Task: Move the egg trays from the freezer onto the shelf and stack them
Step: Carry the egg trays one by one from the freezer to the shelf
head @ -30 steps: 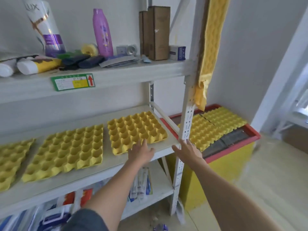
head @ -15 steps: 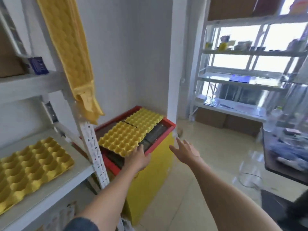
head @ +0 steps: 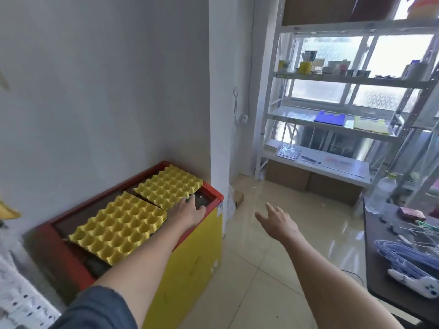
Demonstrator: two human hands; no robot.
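Observation:
Two yellow egg trays lie side by side on top of the freezer [head: 206, 236], a yellow chest with a red rim. The near tray [head: 118, 225] is toward me, the far tray [head: 169, 185] toward the wall corner. My left hand [head: 187, 211] hovers palm down over the freezer's front edge, at the gap between the two trays, fingers spread, holding nothing. My right hand [head: 276, 220] is out over the tiled floor to the right of the freezer, open and empty. The shelf with the other trays is out of view except its perforated post [head: 16, 298] at lower left.
A white wall corner [head: 217, 115] stands just behind the freezer. A metal rack [head: 332, 122] with small items fills the window wall. A dark table [head: 401, 257] with cables and a water bottle [head: 381, 193] is at right. Tiled floor lies between.
My view swung right, away from the shelf toward the freezer. My left hand went from the shelf tray to the freezer top, and my right hand swung out over the floor.

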